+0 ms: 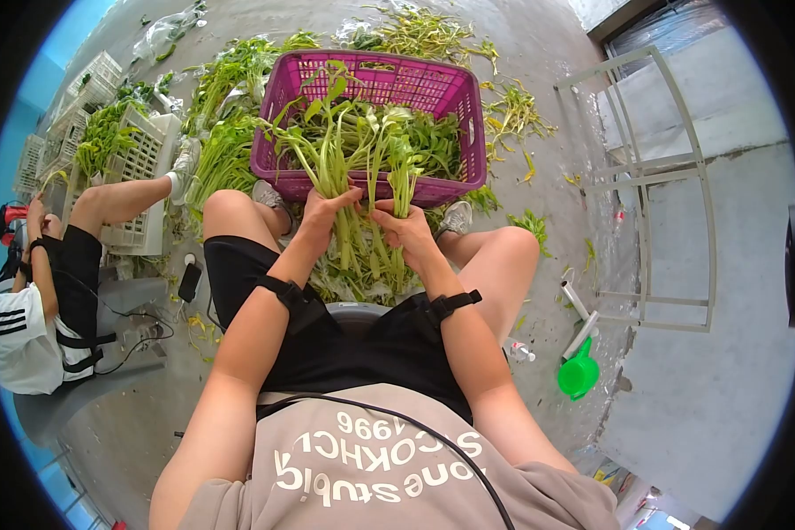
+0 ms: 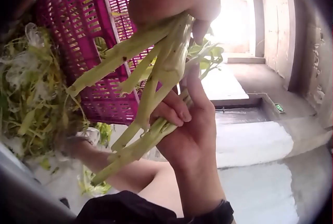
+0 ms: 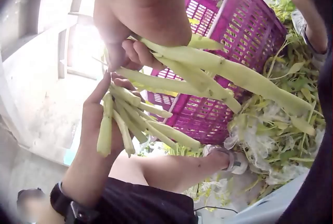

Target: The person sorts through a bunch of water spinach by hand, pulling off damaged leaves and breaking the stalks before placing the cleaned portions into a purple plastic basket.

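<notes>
Before the person's knees, the left hand [image 1: 327,212] grips a bunch of leafy green vegetable stalks [image 1: 331,168], leaves up and cut ends down. Close beside it, the right hand [image 1: 406,231] holds a smaller bunch of the same vegetable [image 1: 404,181], its fingers curled round the stems. Thick pale cut stems [image 3: 127,114] fan out below the left hand in the right wrist view. In the left wrist view, stems [image 2: 140,143] lie in the right hand [image 2: 187,135]. Behind both bunches stands a purple plastic basket [image 1: 274,181] with leafy greens [image 1: 433,141] inside.
Yellowed trimmings [image 1: 424,35] litter the floor round the basket. Long greens [image 1: 221,168] are piled on its left, near white crates [image 1: 146,190]. Another person [image 1: 35,327] sits at the left. A metal frame [image 1: 698,177] and a green scoop-like thing [image 1: 579,371] are at the right.
</notes>
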`<action>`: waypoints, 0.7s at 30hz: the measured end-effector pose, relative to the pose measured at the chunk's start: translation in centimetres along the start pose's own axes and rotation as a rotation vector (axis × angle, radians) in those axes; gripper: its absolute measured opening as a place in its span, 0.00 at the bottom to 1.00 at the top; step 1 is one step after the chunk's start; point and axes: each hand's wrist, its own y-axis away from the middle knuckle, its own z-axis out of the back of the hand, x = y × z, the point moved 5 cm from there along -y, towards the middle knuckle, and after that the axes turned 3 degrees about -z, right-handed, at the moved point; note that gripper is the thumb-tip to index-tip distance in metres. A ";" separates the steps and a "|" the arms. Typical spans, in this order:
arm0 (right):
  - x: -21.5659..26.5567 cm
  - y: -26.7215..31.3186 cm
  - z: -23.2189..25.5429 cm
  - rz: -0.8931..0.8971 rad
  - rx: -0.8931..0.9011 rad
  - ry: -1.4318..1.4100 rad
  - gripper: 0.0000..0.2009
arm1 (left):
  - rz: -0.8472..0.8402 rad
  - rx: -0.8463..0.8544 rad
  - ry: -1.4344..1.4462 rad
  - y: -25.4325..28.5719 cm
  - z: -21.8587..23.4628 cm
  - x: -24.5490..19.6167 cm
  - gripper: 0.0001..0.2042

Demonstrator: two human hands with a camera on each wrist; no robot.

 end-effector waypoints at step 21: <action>0.6 0.3 -0.5 0.103 -0.139 0.185 0.09 | -0.084 0.037 -0.251 -0.4 -0.3 1.2 0.10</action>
